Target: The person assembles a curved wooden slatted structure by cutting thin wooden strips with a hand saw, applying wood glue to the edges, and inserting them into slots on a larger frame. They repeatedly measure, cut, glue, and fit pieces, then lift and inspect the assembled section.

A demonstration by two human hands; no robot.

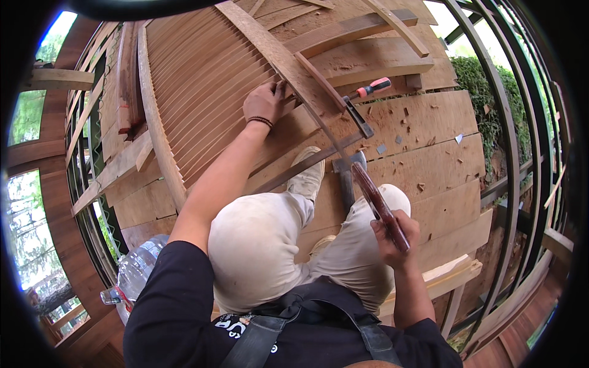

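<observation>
My right hand (pixel 397 239) is closed around the dark brown handle of a saw (pixel 379 207). Its long narrow blade runs up and left, meeting the end of a slatted wooden panel (pixel 208 92) beside a flat board (pixel 276 46). At that same end my left hand (pixel 265 103) is closed on the panel, fingers bent and fingertips partly hidden. A clamp (pixel 359 118) with a red and black handle sits at the board's near end, right of the blade. Below the blade, between my feet, a hatchet or hammer (pixel 348 181) stands with its dark handle toward me.
Loose beams (pixel 362 58) lie beyond the board. Wood chips and small grey pieces are scattered over the plank floor (pixel 423 147). A clear plastic bottle (pixel 140 267) stands by my left elbow. Dark railing bars (pixel 500 116) rise at right, near green plants (pixel 478 92).
</observation>
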